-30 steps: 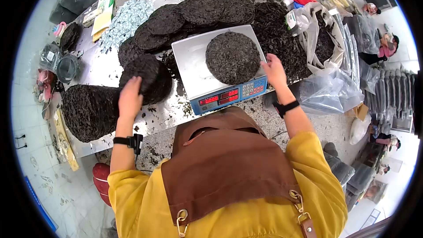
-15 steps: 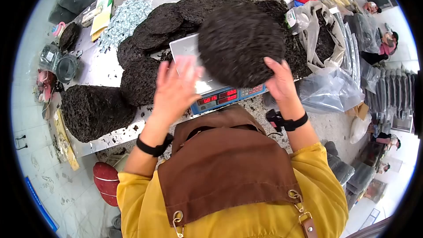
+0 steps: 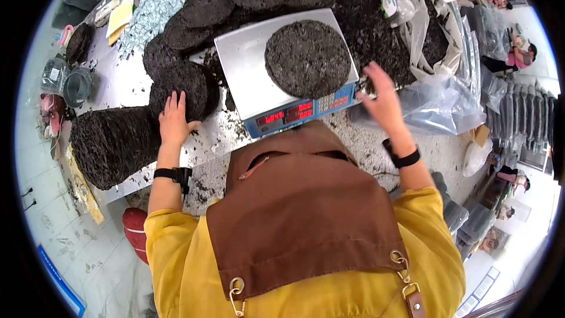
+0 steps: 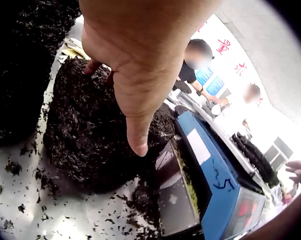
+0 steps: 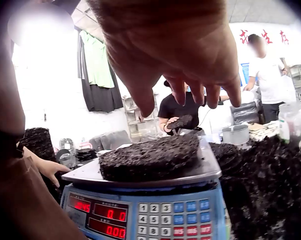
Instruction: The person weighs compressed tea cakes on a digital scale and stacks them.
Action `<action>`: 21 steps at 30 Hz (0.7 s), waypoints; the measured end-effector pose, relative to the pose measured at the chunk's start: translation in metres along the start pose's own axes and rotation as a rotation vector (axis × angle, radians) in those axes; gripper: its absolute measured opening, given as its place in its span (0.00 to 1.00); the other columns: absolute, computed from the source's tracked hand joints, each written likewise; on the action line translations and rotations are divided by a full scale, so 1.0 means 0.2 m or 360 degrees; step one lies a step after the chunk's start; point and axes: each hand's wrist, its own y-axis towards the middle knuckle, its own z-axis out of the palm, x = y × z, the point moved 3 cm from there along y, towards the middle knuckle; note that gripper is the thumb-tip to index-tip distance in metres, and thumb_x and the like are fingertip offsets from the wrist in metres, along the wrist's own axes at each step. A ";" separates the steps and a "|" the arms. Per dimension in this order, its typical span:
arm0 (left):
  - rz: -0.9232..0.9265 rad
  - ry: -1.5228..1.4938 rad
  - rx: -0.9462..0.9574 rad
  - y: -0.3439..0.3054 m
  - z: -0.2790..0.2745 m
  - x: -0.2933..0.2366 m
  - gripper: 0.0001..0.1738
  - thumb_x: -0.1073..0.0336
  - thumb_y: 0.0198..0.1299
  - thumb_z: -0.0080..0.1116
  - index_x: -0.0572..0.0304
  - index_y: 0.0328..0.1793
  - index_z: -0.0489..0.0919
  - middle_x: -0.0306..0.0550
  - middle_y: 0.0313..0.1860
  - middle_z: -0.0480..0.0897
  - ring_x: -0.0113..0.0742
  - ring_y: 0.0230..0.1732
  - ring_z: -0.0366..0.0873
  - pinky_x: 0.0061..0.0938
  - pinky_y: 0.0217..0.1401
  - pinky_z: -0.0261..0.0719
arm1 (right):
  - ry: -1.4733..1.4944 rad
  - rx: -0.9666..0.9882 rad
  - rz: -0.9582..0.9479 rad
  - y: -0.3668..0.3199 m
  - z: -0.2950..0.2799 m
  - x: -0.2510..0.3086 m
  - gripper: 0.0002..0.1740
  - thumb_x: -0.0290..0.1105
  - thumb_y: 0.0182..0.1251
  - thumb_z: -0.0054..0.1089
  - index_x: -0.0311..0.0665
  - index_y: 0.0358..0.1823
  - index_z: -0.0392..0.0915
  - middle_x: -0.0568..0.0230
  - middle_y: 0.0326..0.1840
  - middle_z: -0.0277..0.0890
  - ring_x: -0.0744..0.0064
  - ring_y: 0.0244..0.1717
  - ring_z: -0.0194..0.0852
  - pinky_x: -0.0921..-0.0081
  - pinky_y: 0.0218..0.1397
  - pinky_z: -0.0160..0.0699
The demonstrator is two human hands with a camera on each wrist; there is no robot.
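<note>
A dark, round cake of pressed dried flakes (image 3: 307,59) lies flat on the metal pan of the blue digital scale (image 3: 257,125). To the right of the scale my right hand (image 3: 384,103) hovers with its fingers spread, holding nothing. The right wrist view shows the fingers hanging above the cake, apart from it. My left hand (image 3: 173,121) rests against a short stack of similar cakes (image 3: 191,82) left of the scale. In the left wrist view its thumb (image 4: 137,135) points down along the stack's near side, while most fingers are hidden behind the hand.
A long roll-like stack of cakes (image 3: 112,150) lies at the table's left front. More cakes (image 3: 206,9) line the back. Loose dark flakes (image 3: 374,29) heap right of the scale, beside an open plastic bag (image 3: 418,35). Small pale packets (image 3: 156,12) lie at the back left.
Half a second ago my right hand held a cake raised over the scale; now a cake lies on the pan and that hand is off it. My left hand moved leftward from the scale to the stack.
</note>
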 end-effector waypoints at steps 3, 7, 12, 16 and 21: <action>0.0149 -0.0152 -0.0027 0.00 -0.01 0.05 0.45 0.56 0.49 0.67 0.54 0.72 0.58 0.53 0.72 0.59 0.49 0.71 0.57 0.42 0.67 0.63 | 0.0069 -0.0148 0.0021 0.01 -0.16 -0.07 0.30 0.31 0.54 0.64 0.35 0.60 0.68 0.51 0.66 0.63 0.52 0.67 0.60 0.65 0.69 0.58; 0.0145 -0.0293 -0.0199 -0.02 -0.10 0.04 0.35 0.68 0.52 0.57 0.59 0.69 0.63 0.55 0.69 0.65 0.51 0.68 0.63 0.37 0.68 0.64 | 0.0191 -0.0237 0.0094 0.06 -0.27 -0.06 0.28 0.30 0.55 0.63 0.38 0.60 0.69 0.55 0.67 0.64 0.55 0.66 0.61 0.65 0.67 0.60; 0.0173 0.0004 -0.0325 -0.04 0.08 -0.01 0.30 0.72 0.51 0.53 0.63 0.64 0.68 0.56 0.66 0.69 0.49 0.64 0.68 0.36 0.66 0.67 | 0.0417 -0.0253 0.0125 0.17 -0.26 -0.06 0.29 0.29 0.55 0.63 0.39 0.61 0.69 0.59 0.67 0.63 0.59 0.65 0.64 0.65 0.64 0.66; 0.0076 -0.0115 -0.0222 -0.04 -0.02 -0.02 0.29 0.73 0.52 0.52 0.62 0.64 0.68 0.54 0.66 0.69 0.48 0.65 0.67 0.36 0.66 0.67 | 0.0392 -0.0220 0.0045 0.24 -0.25 -0.08 0.30 0.28 0.55 0.64 0.40 0.62 0.68 0.60 0.67 0.64 0.63 0.63 0.66 0.67 0.61 0.68; -0.0022 -0.0281 -0.0773 -0.12 -0.26 -0.01 0.32 0.82 0.46 0.47 0.59 0.63 0.70 0.50 0.65 0.70 0.46 0.67 0.66 0.35 0.67 0.65 | 0.0493 -0.0091 0.0382 0.32 -0.08 -0.15 0.37 0.36 0.51 0.69 0.36 0.63 0.66 0.53 0.61 0.69 0.62 0.60 0.70 0.70 0.58 0.71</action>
